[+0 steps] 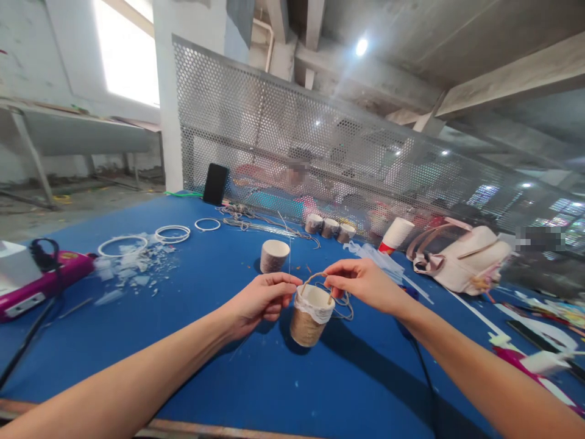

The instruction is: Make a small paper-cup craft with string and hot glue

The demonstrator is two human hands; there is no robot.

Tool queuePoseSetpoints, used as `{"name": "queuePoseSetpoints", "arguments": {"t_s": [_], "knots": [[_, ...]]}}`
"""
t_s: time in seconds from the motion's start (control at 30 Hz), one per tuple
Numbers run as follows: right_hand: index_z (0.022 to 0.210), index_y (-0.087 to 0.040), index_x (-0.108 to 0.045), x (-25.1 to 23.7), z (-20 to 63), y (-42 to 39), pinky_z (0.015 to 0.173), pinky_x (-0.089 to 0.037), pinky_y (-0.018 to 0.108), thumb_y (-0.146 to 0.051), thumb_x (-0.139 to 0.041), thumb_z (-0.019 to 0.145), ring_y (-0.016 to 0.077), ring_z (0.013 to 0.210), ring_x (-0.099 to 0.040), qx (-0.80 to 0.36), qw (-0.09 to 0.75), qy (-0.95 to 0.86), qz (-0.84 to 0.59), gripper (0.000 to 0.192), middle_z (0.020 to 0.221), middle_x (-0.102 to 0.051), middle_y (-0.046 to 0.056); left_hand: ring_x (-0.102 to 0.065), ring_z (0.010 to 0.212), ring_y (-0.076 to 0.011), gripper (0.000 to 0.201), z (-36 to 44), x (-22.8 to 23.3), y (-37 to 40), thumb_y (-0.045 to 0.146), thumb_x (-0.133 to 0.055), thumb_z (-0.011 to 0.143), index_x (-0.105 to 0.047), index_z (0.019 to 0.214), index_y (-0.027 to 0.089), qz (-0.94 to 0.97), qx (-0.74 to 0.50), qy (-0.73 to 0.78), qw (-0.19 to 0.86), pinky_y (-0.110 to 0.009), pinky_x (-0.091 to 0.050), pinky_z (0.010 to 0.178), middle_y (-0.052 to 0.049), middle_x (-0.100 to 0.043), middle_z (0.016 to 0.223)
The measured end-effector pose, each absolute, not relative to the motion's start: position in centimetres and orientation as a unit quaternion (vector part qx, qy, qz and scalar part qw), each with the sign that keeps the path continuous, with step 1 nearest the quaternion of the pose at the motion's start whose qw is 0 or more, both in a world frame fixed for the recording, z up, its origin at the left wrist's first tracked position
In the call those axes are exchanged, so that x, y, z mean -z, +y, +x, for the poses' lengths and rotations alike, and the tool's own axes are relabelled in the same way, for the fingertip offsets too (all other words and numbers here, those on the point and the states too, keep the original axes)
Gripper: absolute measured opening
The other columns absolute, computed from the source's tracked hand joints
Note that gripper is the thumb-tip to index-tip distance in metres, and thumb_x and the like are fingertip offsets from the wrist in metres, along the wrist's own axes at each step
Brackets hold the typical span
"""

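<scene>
A small twine-wrapped cup [309,326] with white lace round its rim is in front of me, tilted slightly. An arched brown cord handle [313,276] rises over its mouth. My right hand [354,281] pinches the top right of this handle between thumb and fingers. At the rim's left side, my left hand [269,300] is closed, thumb and forefinger meeting at the handle's left end; the exact contact is partly hidden. Behind the cup stands another small cup [275,256], pale inside with a greyish wrapped side. Loose thin cord [346,306] lies just right of the lace-rimmed cup.
White rings [172,234] and scattered whitish flakes [137,268] lie left on the blue table [219,390]. Grey cord [247,217], a phone [216,184] and three wrapped cups [329,228] line the back by a perforated screen. Paper cups [397,234] and a bag [473,259] are right.
</scene>
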State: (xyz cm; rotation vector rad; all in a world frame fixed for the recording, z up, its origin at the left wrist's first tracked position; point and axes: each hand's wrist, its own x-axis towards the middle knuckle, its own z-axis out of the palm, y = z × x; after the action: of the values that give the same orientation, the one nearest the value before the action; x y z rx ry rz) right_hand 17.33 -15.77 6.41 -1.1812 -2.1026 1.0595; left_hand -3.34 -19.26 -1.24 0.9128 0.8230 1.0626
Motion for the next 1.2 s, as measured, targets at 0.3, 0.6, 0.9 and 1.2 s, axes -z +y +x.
{"name": "queuePoseSetpoints", "arguments": {"t_s": [0.3, 0.6, 0.9, 1.2], "knots": [[0.075, -0.018, -0.064, -6.4, 16.8, -17.6, 0.047, -0.043, 0.024, -0.032, -0.066, 0.073, 0.0111, 0.045, -0.055, -0.432, 0.263, -0.753, -0.420, 0.014, 0.050, -0.062, -0.003, -0.023, 0.037, -0.0003, 0.033, -3.4, 1.2, -19.1, 0.031, -0.079, 0.061, -0.066, 0.086, 0.014, 0.417, -0.479, 0.371, 0.678, -0.019, -0.009, 0.040, 0.005, -0.052, 0.052], [0.071, -0.020, -0.070, -6.0, 15.9, -18.6, 0.055, -0.042, 0.026, -0.032, -0.064, 0.080, 0.0124, 0.062, -0.055, -0.233, 0.328, -0.834, -0.378, 0.016, 0.073, -0.063, 0.001, -0.020, 0.040, -0.0016, 0.024, -3.3, 0.7, -19.6, 0.026, -0.074, 0.062, -0.066, 0.081, 0.014, 0.440, -0.467, 0.370, 0.672, -0.020, -0.010, 0.041, 0.008, -0.043, 0.050], [0.072, -0.019, -0.063, -5.7, 15.3, -17.5, 0.047, -0.045, 0.026, -0.031, -0.061, 0.076, 0.0122, 0.049, -0.056, -0.251, 0.357, -0.805, -0.401, 0.013, 0.064, -0.061, 0.000, -0.018, 0.040, -0.0018, 0.028, -3.4, 0.6, -19.4, 0.029, -0.077, 0.062, -0.063, 0.082, 0.015, 0.407, -0.506, 0.368, 0.665, -0.020, -0.008, 0.042, 0.011, -0.038, 0.047], [0.070, -0.020, -0.060, -5.0, 15.2, -17.5, 0.042, -0.043, 0.024, -0.034, -0.063, 0.074, 0.0117, 0.045, -0.054, -0.281, 0.385, -0.773, -0.418, 0.015, 0.057, -0.059, -0.001, -0.029, 0.041, -0.0038, 0.036, -3.3, 0.5, -19.3, 0.036, -0.080, 0.057, -0.060, 0.079, 0.017, 0.438, -0.511, 0.405, 0.619, -0.020, -0.018, 0.043, 0.009, -0.044, 0.050]]}}
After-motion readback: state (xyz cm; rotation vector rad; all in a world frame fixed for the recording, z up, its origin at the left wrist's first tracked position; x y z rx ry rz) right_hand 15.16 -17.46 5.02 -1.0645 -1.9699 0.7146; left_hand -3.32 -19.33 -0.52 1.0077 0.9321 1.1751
